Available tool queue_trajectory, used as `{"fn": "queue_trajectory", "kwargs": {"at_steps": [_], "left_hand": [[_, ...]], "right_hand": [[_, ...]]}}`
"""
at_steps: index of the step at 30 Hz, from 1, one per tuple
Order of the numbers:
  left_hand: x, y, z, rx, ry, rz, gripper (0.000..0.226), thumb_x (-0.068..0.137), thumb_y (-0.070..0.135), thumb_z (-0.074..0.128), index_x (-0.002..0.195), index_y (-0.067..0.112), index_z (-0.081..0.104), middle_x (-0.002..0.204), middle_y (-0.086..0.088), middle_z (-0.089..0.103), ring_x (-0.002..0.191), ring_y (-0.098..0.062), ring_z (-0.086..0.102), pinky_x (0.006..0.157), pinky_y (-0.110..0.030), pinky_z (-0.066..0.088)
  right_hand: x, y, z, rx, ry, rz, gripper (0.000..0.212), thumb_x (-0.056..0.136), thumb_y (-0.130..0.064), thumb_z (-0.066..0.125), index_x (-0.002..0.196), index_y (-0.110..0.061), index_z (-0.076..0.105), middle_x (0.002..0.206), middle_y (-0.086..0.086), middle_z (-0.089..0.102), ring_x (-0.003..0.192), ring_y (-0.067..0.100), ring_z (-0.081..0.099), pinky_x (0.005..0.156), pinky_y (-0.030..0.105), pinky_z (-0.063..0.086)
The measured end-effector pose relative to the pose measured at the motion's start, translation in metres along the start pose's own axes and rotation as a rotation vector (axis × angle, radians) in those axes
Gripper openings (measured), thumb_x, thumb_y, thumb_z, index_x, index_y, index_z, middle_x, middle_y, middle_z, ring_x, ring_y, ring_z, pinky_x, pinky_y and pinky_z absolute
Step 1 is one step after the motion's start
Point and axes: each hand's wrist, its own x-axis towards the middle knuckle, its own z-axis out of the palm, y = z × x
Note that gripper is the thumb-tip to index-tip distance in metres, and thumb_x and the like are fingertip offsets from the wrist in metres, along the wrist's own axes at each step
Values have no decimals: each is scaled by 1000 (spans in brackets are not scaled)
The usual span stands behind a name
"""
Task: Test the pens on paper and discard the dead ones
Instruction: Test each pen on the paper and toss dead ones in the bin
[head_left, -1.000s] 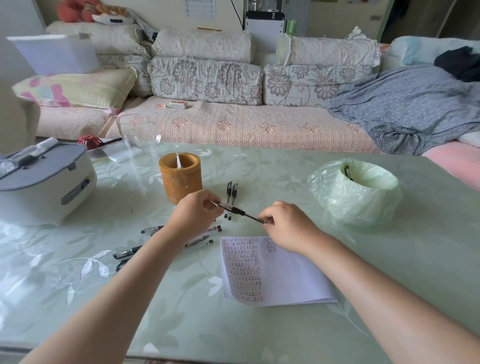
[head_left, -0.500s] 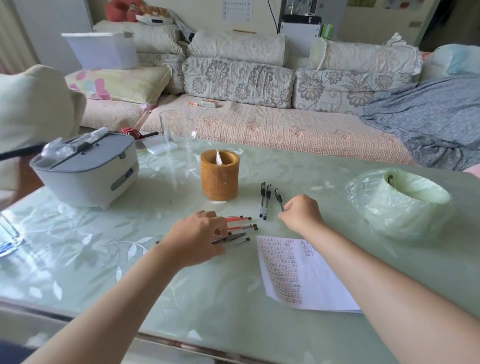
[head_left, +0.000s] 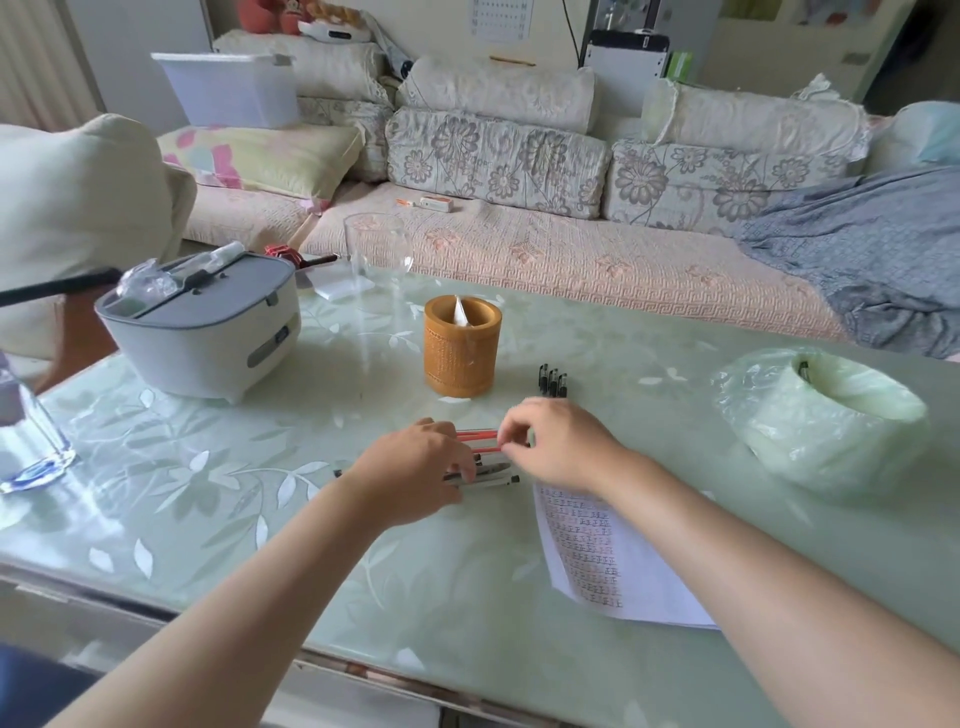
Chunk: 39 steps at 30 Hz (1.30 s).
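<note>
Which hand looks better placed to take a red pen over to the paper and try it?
The right hand. It seems to pinch the red pen at its end, and the paper lies on that side. The left hand rests on the black pens.

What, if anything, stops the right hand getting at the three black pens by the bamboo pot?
Probably nothing, so yes: the black pens lie just beyond the right hand, with only bare table between. It seems to pinch a red pen, so it may have to release that first.
</note>
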Motion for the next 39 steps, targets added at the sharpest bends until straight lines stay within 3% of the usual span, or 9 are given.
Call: {"fn": "queue_trajectory", "kwargs": {"at_steps": [7,12,16,20,23,28,30,33,39], "left_hand": [[-7,2,1,-21,-13,-14,20,82,34,70,101,38,69,101,13,53,106,-10,50,82,-28,45],[-9,3,-3,-19,-23,-12,18,81,33,70,99,36,68,100,13,59,102,-10,53,79,-26,44],[-9,2,-11,-22,-50,-87,24,83,40,65,106,35,66,103,7,63,94,-18,59,78,-34,52],[-12,8,-22,-138,-32,-99,15,89,43,60,96,32,67,80,9,60,75,-18,56,65,-30,48],[-13,26,-28,-213,-7,-88,15,91,40,60,95,27,68,77,9,60,72,-16,55,63,-31,46],[-3,63,-30,-302,43,-28,26,89,35,64,67,24,58,59,8,57,54,-11,51,55,-29,41],[2,79,-29,-340,47,14,23,87,34,65,67,24,60,60,7,61,53,-7,53,54,-27,41],[10,99,-28,-391,32,80,15,87,36,65,73,34,62,63,13,62,57,3,53,52,-13,35],[34,124,-18,-490,11,55,23,94,33,55,76,30,69,70,12,69,56,-3,55,57,-23,44]], "right_hand": [[-14,-18,13,-254,-125,-146,17,84,-42,62,96,-33,70,106,-10,66,103,18,58,84,34,48],[-19,-17,10,-215,-136,-154,15,90,-36,60,99,-33,71,109,-10,64,107,15,55,85,32,44],[-28,-10,-6,-107,-88,-91,8,91,-32,62,93,-31,70,96,-15,60,97,10,54,85,30,44],[-42,1,-24,-30,-48,-32,5,90,-26,64,89,-23,68,91,-11,58,85,8,54,78,22,40],[-58,6,-35,-11,-14,11,5,89,-23,63,85,-25,65,90,-10,58,83,9,56,77,23,42],[-88,6,-48,126,38,74,18,89,-20,56,102,-30,64,86,-14,60,78,4,56,69,19,44],[-97,7,-51,154,42,83,17,92,-25,55,104,-33,64,72,-12,54,66,4,50,60,21,38],[-111,17,-56,135,52,124,18,96,-40,51,98,-30,66,72,-8,60,69,11,56,65,30,44],[-131,60,-64,170,88,185,14,94,-38,59,94,-30,70,74,-6,62,69,11,56,63,29,41]]}}
